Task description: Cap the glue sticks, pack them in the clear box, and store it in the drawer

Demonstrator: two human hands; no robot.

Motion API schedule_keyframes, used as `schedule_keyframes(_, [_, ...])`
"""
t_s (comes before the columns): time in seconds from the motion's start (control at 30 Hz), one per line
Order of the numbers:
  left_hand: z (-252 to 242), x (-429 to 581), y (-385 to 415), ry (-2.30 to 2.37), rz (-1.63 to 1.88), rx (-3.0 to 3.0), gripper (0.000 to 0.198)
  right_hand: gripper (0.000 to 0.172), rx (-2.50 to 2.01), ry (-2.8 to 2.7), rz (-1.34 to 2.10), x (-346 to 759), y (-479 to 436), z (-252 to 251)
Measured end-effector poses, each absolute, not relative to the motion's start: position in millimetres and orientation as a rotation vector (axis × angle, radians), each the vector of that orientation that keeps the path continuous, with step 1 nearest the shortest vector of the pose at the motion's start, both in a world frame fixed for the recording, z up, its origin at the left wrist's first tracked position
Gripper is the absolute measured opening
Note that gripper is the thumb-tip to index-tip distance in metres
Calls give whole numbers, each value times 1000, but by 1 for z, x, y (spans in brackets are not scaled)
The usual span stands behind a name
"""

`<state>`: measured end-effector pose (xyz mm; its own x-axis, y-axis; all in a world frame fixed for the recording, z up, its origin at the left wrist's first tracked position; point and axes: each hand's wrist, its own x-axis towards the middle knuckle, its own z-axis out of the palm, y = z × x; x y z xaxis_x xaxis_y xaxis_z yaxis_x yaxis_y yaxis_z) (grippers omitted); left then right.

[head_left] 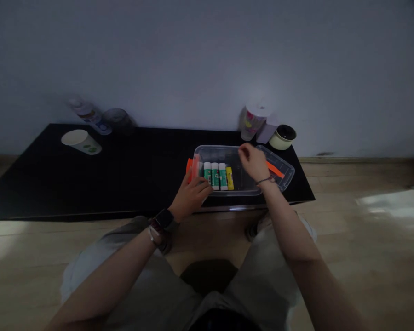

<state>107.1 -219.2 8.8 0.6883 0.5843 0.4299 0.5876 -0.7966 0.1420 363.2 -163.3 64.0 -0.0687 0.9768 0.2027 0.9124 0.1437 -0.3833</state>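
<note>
Black desk (124,174) spans the middle of the frame. The clear box (221,148) sits on its right part, just right of frame centre. We judge the box light, thin-walled, stiff but slick, and best held by the rim or end walls.

Left hand (191,195): fingers curled over the box's lower-left corner and clamped on it, beside the orange latch (190,168).

Right hand (253,161): hovers over the box's right half, fingers drawn together. Whether they pinch anything we cannot tell.

Four glue sticks (218,176) lie side by side inside the box, between the two hands. We judge them small, light, smooth and prone to roll. The leftmost lies just beside the left fingers.
</note>
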Motion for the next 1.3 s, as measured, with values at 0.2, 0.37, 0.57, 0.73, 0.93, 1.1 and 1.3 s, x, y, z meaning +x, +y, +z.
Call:
schedule_keyframes(0.2, [11,105,-212,-1102,-689,-2883,30,32,-2108,-1769,8,448,-153,55])
schedule_keyframes(0.37, [12,102,-207,-1166,-637,-2874,31,40,-2448,-1942,178,491,-152,9])
schedule_keyframes(0.57, [13,101,-207,-1134,-650,-2884,32,43,-2472,-2167,330,499,-154,-22])
schedule_keyframes(0.73, [15,101,-206,-1118,-681,-2890,31,42,-2503,-2154,287,497,-151,-24])
schedule_keyframes(0.93, [19,98,-203,-1098,-662,-2900,24,44,-2480,-2185,228,493,-151,-6])
schedule_keyframes(1.1, [19,97,-202,-1130,-674,-2916,27,41,-2406,-2007,71,501,-155,15])
schedule_keyframes(1.3, [21,99,-205,-1172,-697,-2961,41,37,-2286,-1612,65,517,-161,42])
